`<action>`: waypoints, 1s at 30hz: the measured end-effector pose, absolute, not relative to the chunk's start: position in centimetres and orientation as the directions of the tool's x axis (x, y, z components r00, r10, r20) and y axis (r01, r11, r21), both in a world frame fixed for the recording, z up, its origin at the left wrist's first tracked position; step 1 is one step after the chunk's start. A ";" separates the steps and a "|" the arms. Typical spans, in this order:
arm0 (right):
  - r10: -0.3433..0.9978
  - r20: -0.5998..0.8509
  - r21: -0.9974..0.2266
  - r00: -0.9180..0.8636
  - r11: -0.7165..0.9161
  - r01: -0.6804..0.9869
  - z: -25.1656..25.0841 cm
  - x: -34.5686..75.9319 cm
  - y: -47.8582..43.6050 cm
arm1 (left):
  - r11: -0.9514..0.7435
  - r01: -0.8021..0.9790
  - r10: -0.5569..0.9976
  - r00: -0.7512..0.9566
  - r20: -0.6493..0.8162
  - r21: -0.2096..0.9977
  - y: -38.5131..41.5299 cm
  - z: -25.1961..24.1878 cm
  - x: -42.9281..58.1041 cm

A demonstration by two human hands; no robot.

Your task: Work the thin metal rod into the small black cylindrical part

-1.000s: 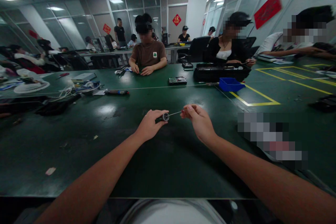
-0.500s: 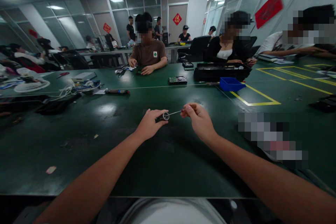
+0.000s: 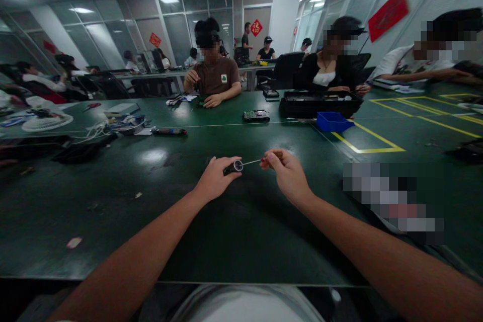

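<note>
Above the green table [image 3: 226,251], my left hand [image 3: 216,179] grips a small dark cylinder [image 3: 229,168] between thumb and fingers, its round, light-rimmed end facing right. My right hand [image 3: 286,171] pinches the reddish handle of a thin screwdriver [image 3: 252,162]. The screwdriver's metal shaft points left, and its tip meets the rimmed end of the cylinder. How far the tip reaches inside is too small to tell.
A hard drive [image 3: 256,115], a blue bin [image 3: 334,122] and a long black casing [image 3: 320,104] lie beyond my hands. At left are a marker-like tool [image 3: 168,131] and cables [image 3: 94,131]. A blurred-out item [image 3: 392,201] lies right. People sit across the table.
The person across in the brown shirt has raised one hand. People in the far background have shifted. The cylinder looks slightly turned; my hands stay almost in place.
</note>
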State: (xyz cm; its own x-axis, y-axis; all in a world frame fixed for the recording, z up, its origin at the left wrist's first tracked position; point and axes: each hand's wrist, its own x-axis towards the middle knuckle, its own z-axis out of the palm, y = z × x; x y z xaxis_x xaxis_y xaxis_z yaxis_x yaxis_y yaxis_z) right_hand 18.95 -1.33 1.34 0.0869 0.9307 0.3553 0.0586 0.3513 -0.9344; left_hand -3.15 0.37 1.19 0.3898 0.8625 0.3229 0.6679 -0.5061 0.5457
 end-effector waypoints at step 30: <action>0.940 0.336 -0.895 -0.064 0.340 0.290 1.2 18.9 -2.0 | -0.478 0.716 0.878 0.372 0.301 0.510 0.6 1.2 -3.3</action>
